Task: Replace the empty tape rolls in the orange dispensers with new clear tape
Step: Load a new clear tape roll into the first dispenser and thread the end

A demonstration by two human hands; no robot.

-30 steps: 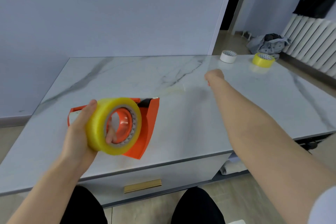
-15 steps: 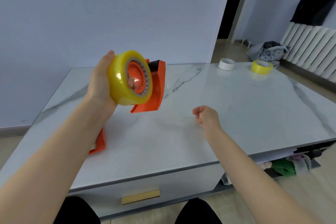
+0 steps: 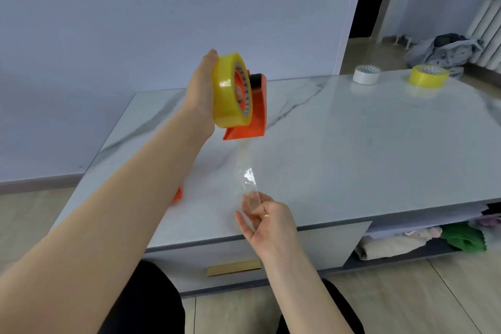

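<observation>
The right hand (image 3: pixel 267 221), empty a moment ago, now pinches the clear tape strip (image 3: pixel 248 171) drawn from the dispenser (image 3: pixel 256 114) gripped by the left hand (image 3: pixel 202 92), so threading looks nearly done.

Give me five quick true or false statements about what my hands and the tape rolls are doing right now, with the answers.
1. The left hand holds the orange plastic dispenser above the white marble table. True.
2. The right hand rests flat on the table. False: it pinches a clear tape strip pulled from the dispenser.
3. The dispenser carries a yellowish clear tape roll. True.
4. The white tape roll is stacked on the spare yellow tape roll. False: they lie apart.
5. Both spare rolls sit at the far right of the table. True.
</observation>
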